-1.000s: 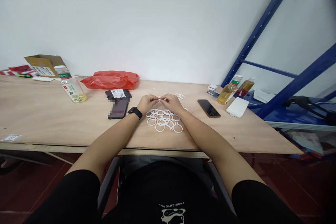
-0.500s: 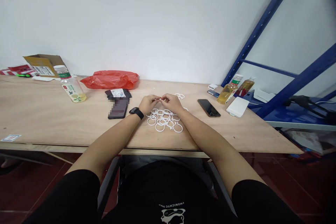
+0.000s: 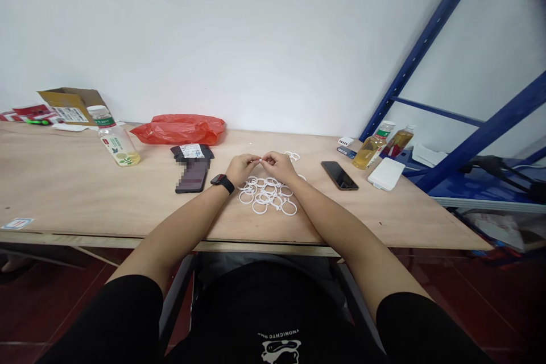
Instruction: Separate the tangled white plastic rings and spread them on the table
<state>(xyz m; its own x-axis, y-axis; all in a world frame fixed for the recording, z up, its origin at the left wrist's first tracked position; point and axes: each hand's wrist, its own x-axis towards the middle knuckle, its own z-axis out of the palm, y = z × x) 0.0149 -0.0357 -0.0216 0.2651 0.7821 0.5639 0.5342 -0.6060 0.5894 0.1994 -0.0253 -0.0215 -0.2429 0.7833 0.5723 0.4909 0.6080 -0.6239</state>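
Note:
My left hand (image 3: 242,169), with a black watch (image 3: 222,182) on its wrist, meets my right hand (image 3: 279,166) fingertip to fingertip above the table. Both hands are closed in a pinch. A tiny pale bit shows between the fingertips, but the fingers hide most of it and I cannot make out what it is. Just below the hands lies a loose heap of thin white plastic rings (image 3: 265,199) with small knobs on them, several overlapping. A few more white rings (image 3: 292,155) rest beyond my right hand, and another is partly covered by my right wrist.
On the wooden table (image 3: 140,199), a dark phone (image 3: 191,176), red plastic bag (image 3: 179,129) and drink bottle (image 3: 117,142) lie or stand left. To the right are another phone (image 3: 340,175), a white case (image 3: 386,174) and a bottle (image 3: 370,151) near a blue rack (image 3: 452,148).
Almost nothing differs. Both hands keep the same pinch in the same place, with only a very slight shift of the fingers; the rings lie as before.

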